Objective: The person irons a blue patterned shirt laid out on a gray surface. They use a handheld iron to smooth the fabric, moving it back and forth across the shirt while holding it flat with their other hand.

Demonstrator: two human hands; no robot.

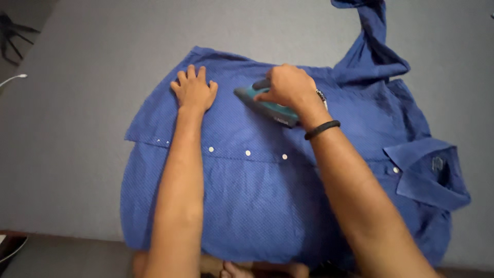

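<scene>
A blue button-up shirt lies spread flat on a grey surface, collar to the right and one sleeve trailing off toward the far right. My left hand presses flat on the shirt's far left part, fingers apart. My right hand grips the handle of a teal iron, which rests on the cloth with its tip pointing left. A dark band and a watch sit on my right wrist.
White buttons run along the shirt's placket across the middle. A white cable end and dark legs of some object show at the far left edge. My feet appear below the surface's near edge.
</scene>
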